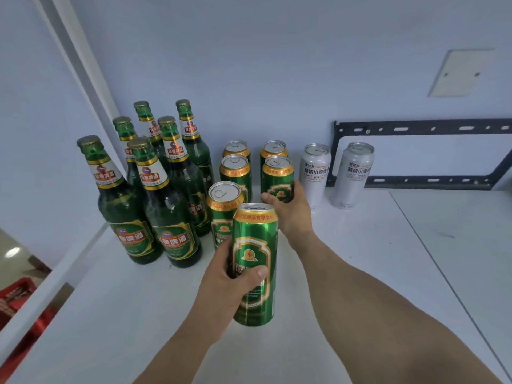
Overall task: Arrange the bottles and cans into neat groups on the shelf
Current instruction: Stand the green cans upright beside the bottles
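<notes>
Several green glass beer bottles (171, 212) stand grouped at the left of the white shelf (360, 273). To their right stand several green cans in two rows. My left hand (230, 275) grips a green can (256, 261) held nearest to me, in front of another green can (221, 209). My right hand (291, 214) wraps the lower part of the front can of the right row (278, 176). Two white cans (314, 173) (353, 176) stand at the back right, apart from the green ones.
A black metal bracket (415, 153) leans on the back wall behind the white cans. A blank wall plate (460, 73) sits higher up. A white upright post (83, 79) bounds the shelf on the left. Red crates (19, 297) show below left.
</notes>
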